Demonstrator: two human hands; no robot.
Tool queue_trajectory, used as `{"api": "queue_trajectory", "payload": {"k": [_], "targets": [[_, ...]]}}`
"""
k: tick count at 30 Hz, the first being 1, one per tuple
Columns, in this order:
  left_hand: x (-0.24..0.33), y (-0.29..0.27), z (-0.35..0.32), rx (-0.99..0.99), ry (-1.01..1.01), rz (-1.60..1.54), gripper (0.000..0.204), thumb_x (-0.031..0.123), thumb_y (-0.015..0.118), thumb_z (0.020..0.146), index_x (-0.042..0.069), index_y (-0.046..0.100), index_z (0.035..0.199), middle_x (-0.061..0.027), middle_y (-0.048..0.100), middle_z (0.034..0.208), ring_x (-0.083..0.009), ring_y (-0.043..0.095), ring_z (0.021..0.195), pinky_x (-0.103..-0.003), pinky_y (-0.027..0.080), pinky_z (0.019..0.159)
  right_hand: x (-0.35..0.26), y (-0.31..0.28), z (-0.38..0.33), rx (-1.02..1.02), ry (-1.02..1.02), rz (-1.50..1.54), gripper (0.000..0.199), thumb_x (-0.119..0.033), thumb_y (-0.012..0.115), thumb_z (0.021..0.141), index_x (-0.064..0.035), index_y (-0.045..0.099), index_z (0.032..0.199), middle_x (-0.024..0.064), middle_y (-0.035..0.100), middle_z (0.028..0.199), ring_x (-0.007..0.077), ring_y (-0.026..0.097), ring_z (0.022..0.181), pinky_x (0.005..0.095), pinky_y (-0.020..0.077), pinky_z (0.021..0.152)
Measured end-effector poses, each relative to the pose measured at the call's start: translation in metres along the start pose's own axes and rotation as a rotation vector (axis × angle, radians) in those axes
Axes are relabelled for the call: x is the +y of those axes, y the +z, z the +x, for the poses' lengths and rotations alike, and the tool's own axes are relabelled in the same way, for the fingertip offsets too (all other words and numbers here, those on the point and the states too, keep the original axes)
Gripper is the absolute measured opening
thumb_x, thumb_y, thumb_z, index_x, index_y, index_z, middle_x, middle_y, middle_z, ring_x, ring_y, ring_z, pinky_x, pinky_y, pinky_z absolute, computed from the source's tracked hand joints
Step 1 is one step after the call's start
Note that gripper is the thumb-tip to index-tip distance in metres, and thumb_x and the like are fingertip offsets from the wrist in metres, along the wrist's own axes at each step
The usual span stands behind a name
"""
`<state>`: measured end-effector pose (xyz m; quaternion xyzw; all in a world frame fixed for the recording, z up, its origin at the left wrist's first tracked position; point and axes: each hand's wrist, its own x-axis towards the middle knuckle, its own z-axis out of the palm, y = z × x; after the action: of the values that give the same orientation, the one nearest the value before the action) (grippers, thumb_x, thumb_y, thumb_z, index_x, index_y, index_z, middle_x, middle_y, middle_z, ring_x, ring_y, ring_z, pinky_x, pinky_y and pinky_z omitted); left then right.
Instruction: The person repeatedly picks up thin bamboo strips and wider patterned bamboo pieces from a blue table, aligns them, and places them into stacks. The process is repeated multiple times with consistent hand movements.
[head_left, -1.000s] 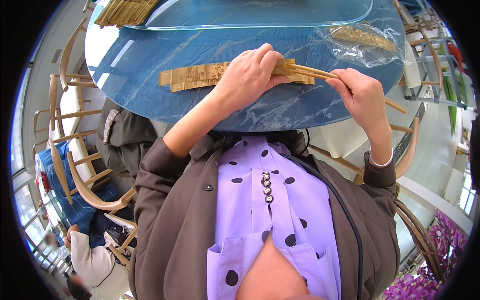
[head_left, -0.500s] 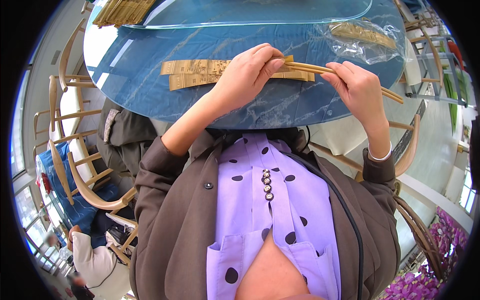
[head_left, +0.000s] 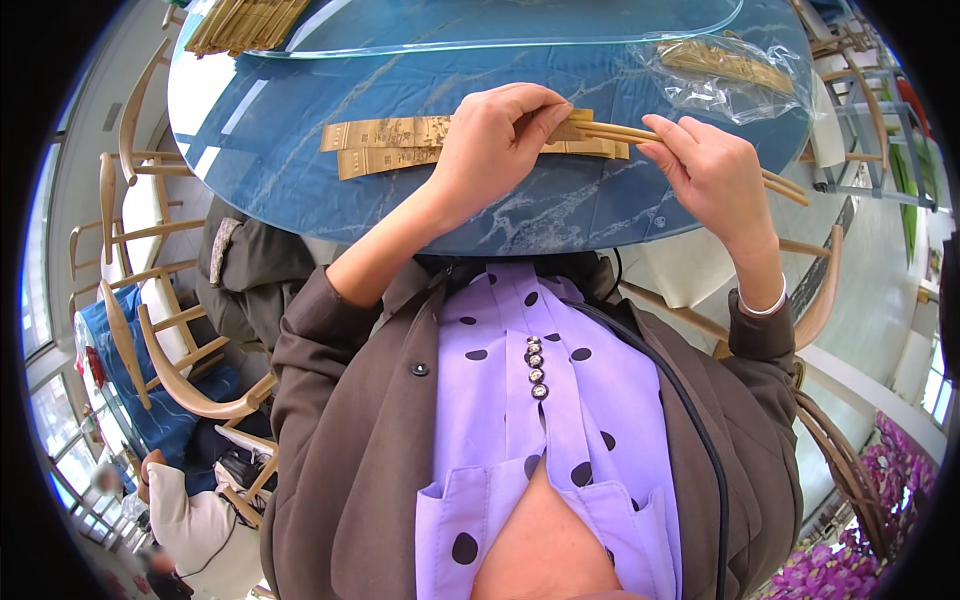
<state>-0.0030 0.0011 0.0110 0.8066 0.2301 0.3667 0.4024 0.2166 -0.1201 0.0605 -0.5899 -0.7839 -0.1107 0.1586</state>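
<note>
My left hand (head_left: 500, 140) is closed in a pinch at the end of a brown printed paper chopstick sleeve (head_left: 395, 132). In my right hand (head_left: 712, 180) is a pair of light wooden chopsticks (head_left: 625, 133), gripped between thumb and fingers. Their far ends reach left to the sleeve's end beside my left fingertips; whether they are inside it cannot be made out. The near ends stick out to the right beyond my right hand. Just below the held sleeve, a second paper sleeve (head_left: 385, 161) lies flat on the table, its middle hidden behind my left hand.
The round table (head_left: 540, 215) has a blue marbled cover under glass. A stack of brown sleeves (head_left: 240, 25) sits at the far left beside a raised glass turntable (head_left: 480, 44). A clear plastic bag (head_left: 730, 85) with brown sleeves lies at the far right. Wooden chairs (head_left: 200, 400) stand around.
My left hand has shifted slightly, its fingers now pinching closer at the sleeve's end. The right hand and chopsticks have barely moved.
</note>
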Motion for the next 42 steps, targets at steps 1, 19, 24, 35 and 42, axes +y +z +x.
{"api": "queue_trajectory", "payload": {"k": [1,19,24,35,42], "targets": [[0.000,0.000,0.000,0.004,-0.010,-0.001,0.014,0.008,0.064,0.097,-0.005,0.070,0.097,-0.0096,0.067,0.077,-0.0132,0.056,0.065,-0.027,0.045,0.059,-0.001,0.001,0.000,-0.006,0.003,0.000,0.029,-0.033,0.068,0.093,-0.0060,0.069,0.102,0.0064,0.058,0.068,0.0237,0.060,0.058,0.0347,0.0464,0.051],[0.019,-0.010,-0.018,0.249,0.281,0.484,0.038,0.023,0.074,0.086,0.008,0.061,0.119,-0.0082,0.056,0.127,-0.0355,0.047,0.117,-0.043,0.040,0.095,-0.024,0.020,-0.011,0.059,0.195,0.156,0.025,-0.030,0.066,0.095,-0.0057,0.070,0.098,0.0086,0.065,0.071,0.0274,0.062,0.058,0.0354,0.0470,0.050],[0.027,0.003,-0.059,0.052,-0.547,-0.557,0.029,0.026,0.053,0.107,0.001,0.067,0.100,0.0000,0.057,0.075,-0.0040,0.042,0.060,-0.020,0.034,0.055,-0.046,0.023,-0.013,0.097,0.289,0.207,0.025,-0.028,0.067,0.095,-0.0036,0.070,0.098,0.0102,0.069,0.077,0.0287,0.065,0.062,0.0348,0.0492,0.053],[0.022,0.025,-0.053,0.439,-0.314,-0.494,0.028,0.016,0.061,0.102,0.001,0.055,0.080,-0.0001,0.058,0.069,-0.0022,0.044,0.063,-0.022,0.035,0.053,-0.093,0.028,-0.005,0.162,0.427,0.347,0.025,-0.026,0.066,0.097,-0.0018,0.069,0.103,0.0114,0.066,0.076,0.0302,0.064,0.063,0.0367,0.0488,0.055],[0.033,0.017,-0.046,0.412,-0.376,-0.699,0.028,0.026,0.054,0.107,0.003,0.065,0.095,0.0044,0.055,0.071,0.0020,0.036,0.057,-0.017,0.025,0.048,-0.096,0.027,-0.004,0.167,0.408,0.330,0.023,-0.023,0.067,0.096,-0.0018,0.068,0.104,0.0103,0.065,0.077,0.0286,0.064,0.063,0.0366,0.0486,0.055]]}}
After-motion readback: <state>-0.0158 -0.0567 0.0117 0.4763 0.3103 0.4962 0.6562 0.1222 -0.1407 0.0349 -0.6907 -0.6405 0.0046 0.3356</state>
